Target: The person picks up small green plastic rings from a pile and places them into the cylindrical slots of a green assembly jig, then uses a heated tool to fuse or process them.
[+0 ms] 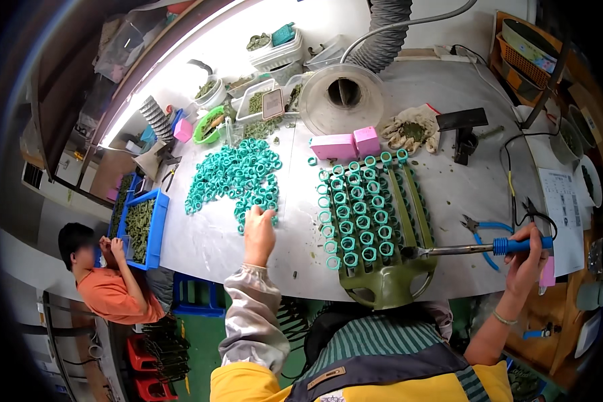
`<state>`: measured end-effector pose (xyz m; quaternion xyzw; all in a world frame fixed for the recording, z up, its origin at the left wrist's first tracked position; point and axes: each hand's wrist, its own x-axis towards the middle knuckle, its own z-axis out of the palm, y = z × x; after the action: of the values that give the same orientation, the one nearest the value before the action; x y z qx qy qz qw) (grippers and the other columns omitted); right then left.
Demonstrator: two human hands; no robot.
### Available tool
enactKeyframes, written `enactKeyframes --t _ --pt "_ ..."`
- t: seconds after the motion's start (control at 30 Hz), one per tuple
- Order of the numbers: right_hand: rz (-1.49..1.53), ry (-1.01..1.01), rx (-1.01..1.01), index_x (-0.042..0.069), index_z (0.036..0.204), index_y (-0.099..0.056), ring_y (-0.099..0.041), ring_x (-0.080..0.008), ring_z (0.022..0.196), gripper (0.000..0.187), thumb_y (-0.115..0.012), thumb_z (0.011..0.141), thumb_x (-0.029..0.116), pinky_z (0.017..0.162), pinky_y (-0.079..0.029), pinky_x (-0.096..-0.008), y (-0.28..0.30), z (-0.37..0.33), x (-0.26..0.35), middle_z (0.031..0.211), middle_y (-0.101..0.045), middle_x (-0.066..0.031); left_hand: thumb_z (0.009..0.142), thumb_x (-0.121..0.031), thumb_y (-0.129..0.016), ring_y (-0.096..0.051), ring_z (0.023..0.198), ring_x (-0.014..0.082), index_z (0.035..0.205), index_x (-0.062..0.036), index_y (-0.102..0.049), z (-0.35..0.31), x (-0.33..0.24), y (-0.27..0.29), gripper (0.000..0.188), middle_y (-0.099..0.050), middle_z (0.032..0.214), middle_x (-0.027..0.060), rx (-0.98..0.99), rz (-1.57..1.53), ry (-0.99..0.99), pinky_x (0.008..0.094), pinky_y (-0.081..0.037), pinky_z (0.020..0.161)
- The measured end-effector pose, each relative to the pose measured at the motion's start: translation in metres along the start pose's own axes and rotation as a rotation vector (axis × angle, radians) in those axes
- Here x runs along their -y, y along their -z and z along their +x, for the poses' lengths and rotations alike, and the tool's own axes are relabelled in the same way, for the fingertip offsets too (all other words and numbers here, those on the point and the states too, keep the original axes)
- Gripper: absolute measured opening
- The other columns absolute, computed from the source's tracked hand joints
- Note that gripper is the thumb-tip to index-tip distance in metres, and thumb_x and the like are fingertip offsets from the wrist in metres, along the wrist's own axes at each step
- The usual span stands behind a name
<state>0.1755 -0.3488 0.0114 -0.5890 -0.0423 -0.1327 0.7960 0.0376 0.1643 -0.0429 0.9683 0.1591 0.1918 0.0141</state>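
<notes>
While the left hand (258, 231) reaches out flat over the edge of a big pile of teal rings (234, 177), its fingers are bent down onto the rings, and I cannot tell if it holds one. The right hand (528, 258) is closed tight around the blue handle of a soldering iron (476, 248). The metal tip touches the low end of a green rack (375, 228) that lies on the grey table (462, 194) right in front of the person. Rows of teal rings sit on the rack's left side.

Two pink boxes (345, 144) stand just behind the rack. A white sheet of paper with print (564, 214) lies at the right edge of the table. White tubs (261, 100) at the back hold small green bits. A blue tray (142, 228) to the left, off the table, holds more green pieces, and another person in an orange shirt (110, 291) sits beside it. Blue pliers (482, 234) lie near the iron.
</notes>
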Motion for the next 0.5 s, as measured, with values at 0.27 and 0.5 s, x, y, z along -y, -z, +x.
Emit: enactKeyframes --t 0.27,0.5 --pt "-0.015 -0.009 -0.049 0.003 0.076 -0.063 -0.053 -0.0102 0.045 0.034 -0.06 0.095 0.031 0.043 -0.044 -0.0197 -0.009 0.01 -0.006 0.072 -0.063 -0.0055 0.078 -0.012 -0.078 -0.064 0.075 0.0224 0.085 0.0002 -0.07 0.028 -0.004 -0.004 0.016 -0.067 0.092 0.01 0.042 -0.5 0.192 0.0337 -0.051 0.065" --pt "-0.004 -0.044 -0.117 0.001 0.079 -0.064 -0.057 -0.0118 0.05 0.035 -0.062 0.094 0.033 0.049 -0.047 -0.0221 -0.024 0.02 -0.012 0.074 -0.065 -0.0066 0.085 -0.009 -0.073 -0.065 0.072 0.0126 0.1 0.0004 -0.067 0.066 -0.052 0.002 0.019 -0.069 0.09 0.0067 0.194 -0.758 0.198 0.0262 -0.05 0.062"
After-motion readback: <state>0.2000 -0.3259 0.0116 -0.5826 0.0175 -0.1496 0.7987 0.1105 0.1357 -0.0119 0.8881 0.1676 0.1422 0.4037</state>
